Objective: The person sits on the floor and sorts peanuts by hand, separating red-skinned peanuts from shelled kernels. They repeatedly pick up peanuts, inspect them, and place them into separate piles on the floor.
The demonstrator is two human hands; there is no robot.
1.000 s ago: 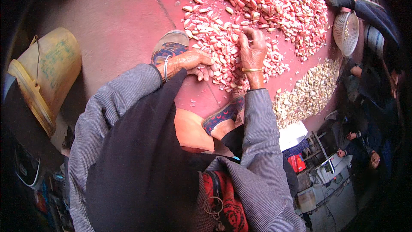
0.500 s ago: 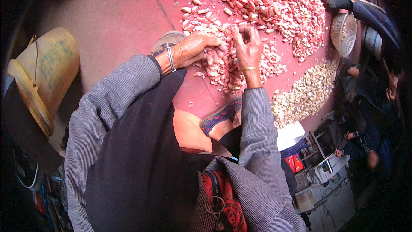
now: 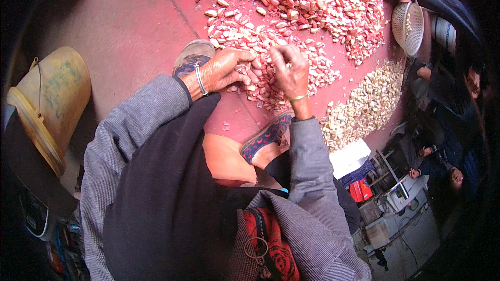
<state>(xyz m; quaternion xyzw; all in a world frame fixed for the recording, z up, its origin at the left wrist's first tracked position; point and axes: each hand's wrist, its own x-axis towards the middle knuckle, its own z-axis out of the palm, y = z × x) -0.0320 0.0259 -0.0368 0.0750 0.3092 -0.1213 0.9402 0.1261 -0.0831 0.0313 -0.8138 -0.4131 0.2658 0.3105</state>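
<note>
A small heap of pinkish garlic cloves (image 3: pixel 312 67) lies on the red floor just in front of me. Over its near left side is my left hand (image 3: pixel 229 68), a silver bangle at the wrist, its fingers curled round what look like garlic cloves. To its right, over the same heap, my right hand (image 3: pixel 290 70) is closed in a pinch; its fingertips are turned away, so anything between them is hidden. Beyond spreads a larger pile of pink cloves (image 3: pixel 333 5). A pile of paler, cream-coloured cloves (image 3: pixel 364 104) lies to the right.
A yellowish bucket (image 3: pixel 57 88) lies tilted at the left. At the far right stands a light strainer basket (image 3: pixel 407 28) with some cloves, near another person's leg (image 3: pixel 442 5). Other people sit at the right edge. My patterned shoes (image 3: pixel 265 135) flank the near heap.
My right hand has dropped slightly toward me and turned, its fingers now more curled. My left hand stays over the heap, its fingers slightly shifted. The whole view has shifted a little.
</note>
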